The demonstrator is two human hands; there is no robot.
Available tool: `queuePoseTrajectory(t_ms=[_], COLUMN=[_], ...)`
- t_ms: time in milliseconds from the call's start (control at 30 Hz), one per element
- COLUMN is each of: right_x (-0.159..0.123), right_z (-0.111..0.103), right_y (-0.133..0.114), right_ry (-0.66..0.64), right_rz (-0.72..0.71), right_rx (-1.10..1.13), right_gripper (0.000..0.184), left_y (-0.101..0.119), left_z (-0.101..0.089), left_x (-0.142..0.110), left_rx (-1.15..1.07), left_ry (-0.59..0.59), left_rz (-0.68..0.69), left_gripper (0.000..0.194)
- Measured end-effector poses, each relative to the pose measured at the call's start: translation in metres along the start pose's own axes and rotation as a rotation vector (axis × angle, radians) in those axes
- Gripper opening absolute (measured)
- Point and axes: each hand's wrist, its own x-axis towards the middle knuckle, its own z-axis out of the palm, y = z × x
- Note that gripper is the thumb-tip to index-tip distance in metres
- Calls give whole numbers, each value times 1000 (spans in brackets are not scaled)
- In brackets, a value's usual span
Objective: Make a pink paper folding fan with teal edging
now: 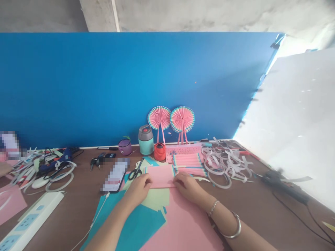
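Observation:
A pink paper sheet (161, 176) lies across the brown table, its near edge folded into a narrow strip. My left hand (138, 188) pinches the strip's left end with curled fingers. My right hand (187, 185) presses and grips its right end; that wrist wears a bracelet and a bangle. Beneath lie a pale green sheet (158, 200), a teal sheet (136, 223) and a larger pink sheet (183, 226). Black scissors (136, 171) rest just beyond my left hand. Pleated pink paper pieces (187, 161) are stacked behind my right hand.
Two pink paper fans (171, 120) lean on the blue board. A teal flask (146, 140), a red tape roll (159, 152), a phone (115, 176), a power strip (28, 221) and a glue gun (59, 159) lie left; curled paper offcuts (227, 164) and a black glue gun (284, 186) lie right.

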Motion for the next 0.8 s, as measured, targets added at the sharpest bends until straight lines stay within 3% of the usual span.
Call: queuePoseTrajectory(t_ms=[300,800], right_x=[6,5], right_z=[5,4], right_y=[4,-1], right_ry=[-5,-18], right_rz=[133,142], right_rx=[-19,-87], right_gripper=[15,12], left_y=[-8,-6], left_z=[9,10], left_x=[4,4], left_rx=[24,167], left_ry=[40,43], left_rz=[-2,101], left_gripper=[16,19])
